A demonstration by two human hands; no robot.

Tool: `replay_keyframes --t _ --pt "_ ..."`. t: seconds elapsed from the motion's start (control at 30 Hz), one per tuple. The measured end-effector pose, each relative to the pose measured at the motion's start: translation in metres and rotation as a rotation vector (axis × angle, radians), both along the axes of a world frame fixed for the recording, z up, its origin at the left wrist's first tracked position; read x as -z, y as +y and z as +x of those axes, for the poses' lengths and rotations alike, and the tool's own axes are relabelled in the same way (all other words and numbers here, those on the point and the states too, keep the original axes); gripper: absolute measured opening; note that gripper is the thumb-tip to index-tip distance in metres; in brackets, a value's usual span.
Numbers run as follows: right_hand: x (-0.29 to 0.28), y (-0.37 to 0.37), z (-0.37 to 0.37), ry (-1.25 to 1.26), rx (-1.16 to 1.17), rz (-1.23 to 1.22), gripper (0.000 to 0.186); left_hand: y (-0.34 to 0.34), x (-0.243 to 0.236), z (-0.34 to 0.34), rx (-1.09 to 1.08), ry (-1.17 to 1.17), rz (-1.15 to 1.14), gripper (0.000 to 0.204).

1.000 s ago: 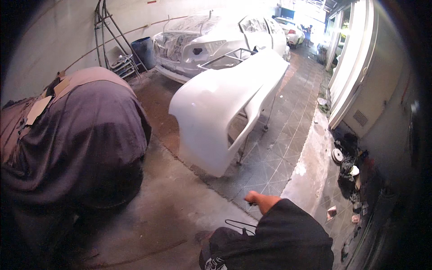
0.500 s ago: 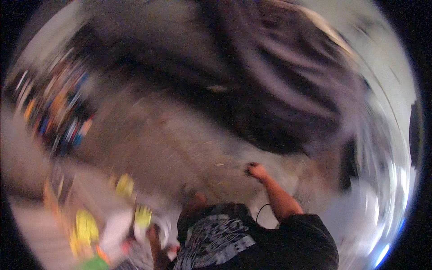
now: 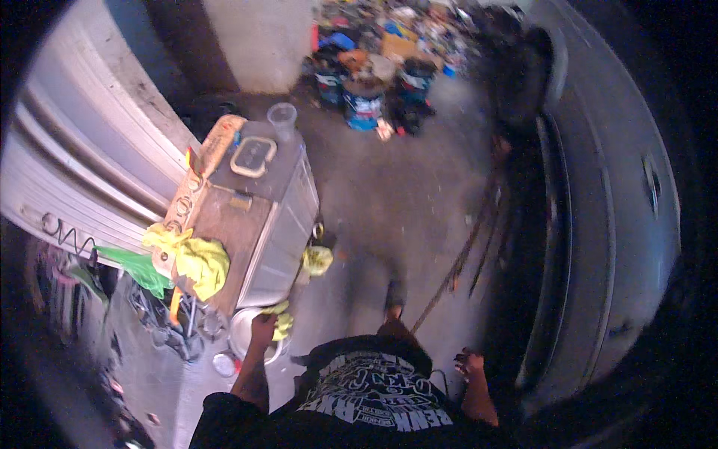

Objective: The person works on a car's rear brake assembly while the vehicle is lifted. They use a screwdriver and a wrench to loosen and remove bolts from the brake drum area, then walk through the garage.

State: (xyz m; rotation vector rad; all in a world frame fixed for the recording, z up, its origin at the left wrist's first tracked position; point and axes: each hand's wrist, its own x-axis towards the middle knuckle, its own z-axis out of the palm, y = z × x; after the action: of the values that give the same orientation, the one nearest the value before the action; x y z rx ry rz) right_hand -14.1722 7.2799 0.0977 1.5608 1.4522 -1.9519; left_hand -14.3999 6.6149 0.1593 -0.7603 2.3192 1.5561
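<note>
My left hand (image 3: pixel 262 328) hangs low on the left, overlapping a white bucket (image 3: pixel 241 338) on the floor. Beside its fingers, a yellow-green cloth (image 3: pixel 283 322) lies at the bucket's rim. Most of those fingers are hidden, so I cannot tell whether the hand touches the cloth. On the right, my right hand (image 3: pixel 470 364) is held low with its fingers curled. Something dark shows at the fingers, too blurred to name. A thin black loop (image 3: pixel 441 373) appears close to that hand.
A wood-topped cabinet (image 3: pixel 243 213) stands at left, bearing yellow cloths (image 3: pixel 202 263), a framed lid (image 3: pixel 253 156) and a clear plastic tub (image 3: pixel 282 117). Filled buckets (image 3: pixel 363 103) and a scrap heap (image 3: pixel 407 37) are ahead. A long pole (image 3: pixel 456 266) slants at right beside a vehicle (image 3: pixel 606 217).
My view has swung round, bringing the cabinet and scrap heap nearer the middle. The dark draped shape has left the view. My right hand is lower in the picture.
</note>
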Motion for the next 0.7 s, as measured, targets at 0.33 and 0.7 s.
replay_keyframes --t 0.33,0.7 --pt "-0.128 0.04 -0.637 0.502 -0.714 0.252 0.038 0.174 -0.051 -0.203 0.018 0.081 -0.047 0.031" --pt "-0.197 -0.097 -1.028 0.507 -1.337 0.252 0.033 0.276 -0.163 -0.6 0.144 0.239 0.12 0.035"
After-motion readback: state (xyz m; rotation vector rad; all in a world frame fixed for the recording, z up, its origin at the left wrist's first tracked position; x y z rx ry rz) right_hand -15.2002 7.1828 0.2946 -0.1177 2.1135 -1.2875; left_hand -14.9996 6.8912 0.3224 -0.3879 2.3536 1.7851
